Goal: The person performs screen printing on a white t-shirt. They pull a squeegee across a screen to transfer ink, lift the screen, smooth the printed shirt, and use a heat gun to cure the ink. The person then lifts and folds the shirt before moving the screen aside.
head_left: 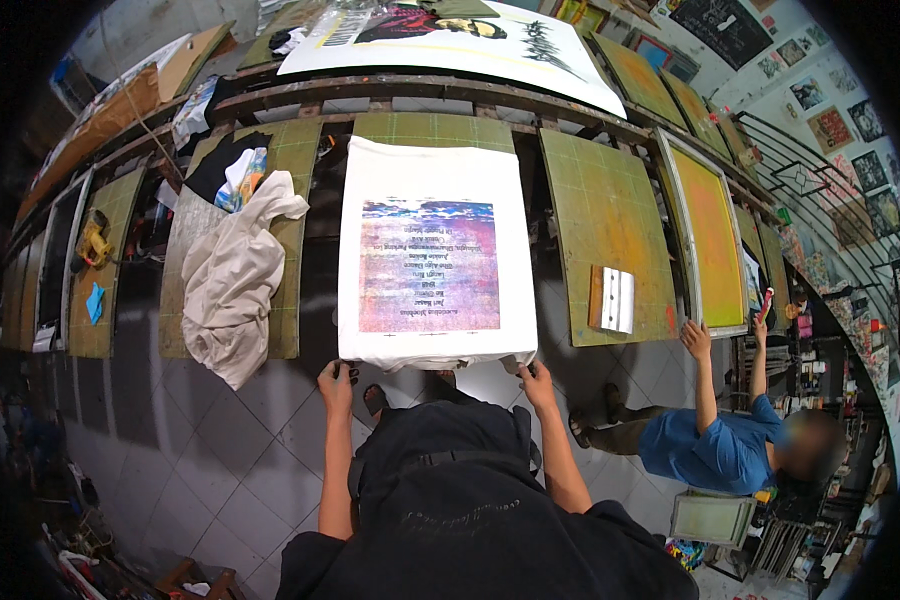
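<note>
A white T-shirt (438, 175) lies stretched over a green board (430, 127) in front of me, bearing a printed rectangle of blue, pink and purple sky with lines of dark text. My left hand (336, 376) pinches the shirt's near left edge. At the near right corner, my right hand (533, 378) also grips the hem, fingers closed on the fabric. On the board to the left lie a crumpled beige cloth (232, 280) and a black garment with colourful print (228, 170).
A co-worker in blue (700, 450) holds a framed screen (710, 235) at the right. Nearby are a metal plate (611, 298), a yellow tool (95, 240), a blue rag (95, 303), a large white printed sheet (560, 70) behind, more boards (635, 80) and stair railings (790, 170).
</note>
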`<action>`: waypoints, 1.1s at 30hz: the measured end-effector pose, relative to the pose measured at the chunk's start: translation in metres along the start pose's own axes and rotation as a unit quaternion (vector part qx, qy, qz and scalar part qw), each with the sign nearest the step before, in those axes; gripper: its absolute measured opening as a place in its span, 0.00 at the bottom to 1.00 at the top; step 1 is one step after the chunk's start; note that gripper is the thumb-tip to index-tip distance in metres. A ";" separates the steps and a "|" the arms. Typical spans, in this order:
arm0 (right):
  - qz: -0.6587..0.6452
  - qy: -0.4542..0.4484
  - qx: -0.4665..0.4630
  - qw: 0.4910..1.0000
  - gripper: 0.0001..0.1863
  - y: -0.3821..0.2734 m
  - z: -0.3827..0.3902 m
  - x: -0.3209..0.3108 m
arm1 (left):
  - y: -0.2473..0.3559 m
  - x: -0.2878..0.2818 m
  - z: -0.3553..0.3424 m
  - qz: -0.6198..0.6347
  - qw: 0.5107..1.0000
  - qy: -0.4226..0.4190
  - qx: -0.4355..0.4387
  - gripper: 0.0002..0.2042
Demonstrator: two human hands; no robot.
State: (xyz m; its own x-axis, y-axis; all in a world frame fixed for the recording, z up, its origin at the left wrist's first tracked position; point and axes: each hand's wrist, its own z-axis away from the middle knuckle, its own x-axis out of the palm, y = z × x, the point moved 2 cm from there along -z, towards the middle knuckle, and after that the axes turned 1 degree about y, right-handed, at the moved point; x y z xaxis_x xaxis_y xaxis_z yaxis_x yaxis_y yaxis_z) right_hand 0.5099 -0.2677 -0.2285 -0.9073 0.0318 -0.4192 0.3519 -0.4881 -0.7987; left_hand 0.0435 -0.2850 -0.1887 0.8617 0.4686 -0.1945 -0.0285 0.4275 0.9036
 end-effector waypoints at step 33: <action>-0.028 -0.016 0.025 0.999 0.21 -0.036 0.016 0.006 | -0.002 -0.002 -0.004 -0.019 0.999 0.002 0.050 0.09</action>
State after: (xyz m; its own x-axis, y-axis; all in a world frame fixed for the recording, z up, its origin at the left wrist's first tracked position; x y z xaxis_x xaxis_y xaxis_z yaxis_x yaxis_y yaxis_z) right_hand 0.4878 -0.2643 -0.1956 -0.9323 0.0326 -0.3602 0.2897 -0.5287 -0.7978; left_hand 0.0399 -0.2844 -0.1918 0.8587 0.4574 -0.2313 0.0551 0.3662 0.9289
